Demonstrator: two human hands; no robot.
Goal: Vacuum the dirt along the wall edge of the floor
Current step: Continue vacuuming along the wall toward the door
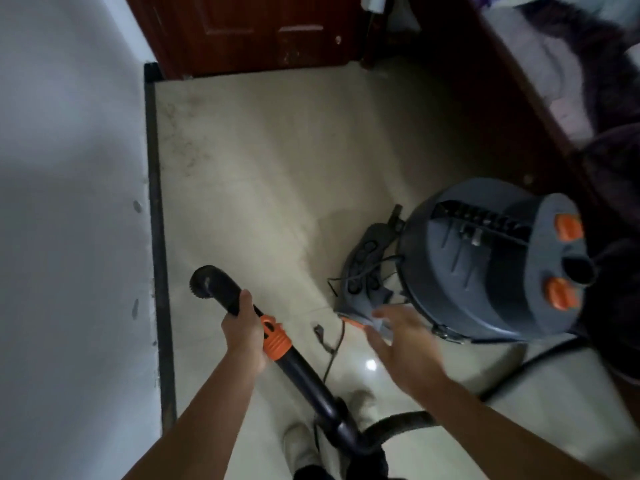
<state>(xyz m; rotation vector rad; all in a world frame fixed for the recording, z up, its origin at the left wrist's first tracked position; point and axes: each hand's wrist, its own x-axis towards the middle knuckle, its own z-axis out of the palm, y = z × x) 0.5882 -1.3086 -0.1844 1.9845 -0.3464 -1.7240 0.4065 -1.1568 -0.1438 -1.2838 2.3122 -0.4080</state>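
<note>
Pale floor [263, 161] meets wall [69, 168]; left hand [244, 336] grips vacuum wand [221, 289], right hand [403, 339] spread wide beside canister [485, 265].

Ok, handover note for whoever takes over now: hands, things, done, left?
Left hand grips the black curved vacuum hose tube by its orange collar.
Right hand open, blurred, by the base of the grey round vacuum canister; contact unclear.
Dark dirt streaks lie on the pale tile floor beside the black baseboard, ahead near the dark red door.
Done: nothing visibly vacuumed.
Left: bring the tube end to the dirt and vacuum along the baseboard.
</note>
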